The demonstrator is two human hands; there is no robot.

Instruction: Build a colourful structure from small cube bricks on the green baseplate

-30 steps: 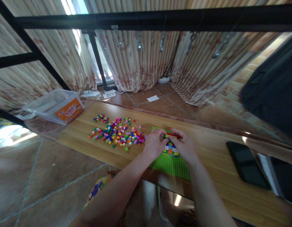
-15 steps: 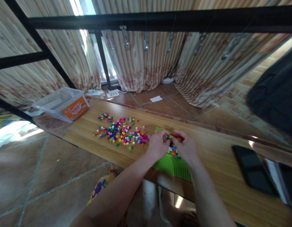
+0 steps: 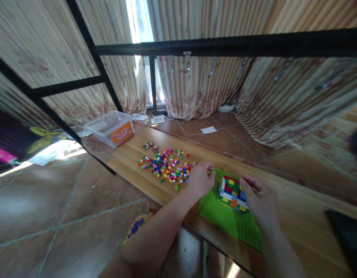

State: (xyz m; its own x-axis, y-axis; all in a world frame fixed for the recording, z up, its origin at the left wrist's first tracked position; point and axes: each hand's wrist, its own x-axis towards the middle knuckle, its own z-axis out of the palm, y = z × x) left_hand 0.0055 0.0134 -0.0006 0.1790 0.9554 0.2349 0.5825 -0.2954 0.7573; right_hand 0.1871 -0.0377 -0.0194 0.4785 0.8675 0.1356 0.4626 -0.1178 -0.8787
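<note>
1. Both hands have drawn apart since the earlier frames, where they met over the brick build; it now shows between them, and the whole view has swung to the left.
2. Right hand (image 3: 261, 199): fingers loosely bent, thumb beside the right end of the build. Whether it touches the build or grips anything cannot be told.
3. Left hand (image 3: 200, 179): fingers curled, over the upper left edge of the baseplate, near the loose bricks. Whether a small piece sits between its fingertips cannot be told.
4. Green studded baseplate (image 3: 224, 220): lying flat on the wooden table (image 3: 308, 235), partly covered by the right hand.
5. Brick build (image 3: 233, 195): on the upper part of the baseplate, with red and green on top and white, blue, orange and yellow along the near side.
6. Flat dark object (image 3: 346, 231): on the table at the right edge of the view, well apart from the baseplate.
7. Loose bricks (image 3: 166, 164): a scatter of many colours, left of the left hand.
8. Clear plastic box (image 3: 101, 129): beyond the bricks, with an orange label (image 3: 121, 133) facing them.
9. White paper (image 3: 208, 130): on the tiled floor past the table.
10. Striped curtains (image 3: 195, 92): hanging farthest off, behind a black frame (image 3: 224, 47).
</note>
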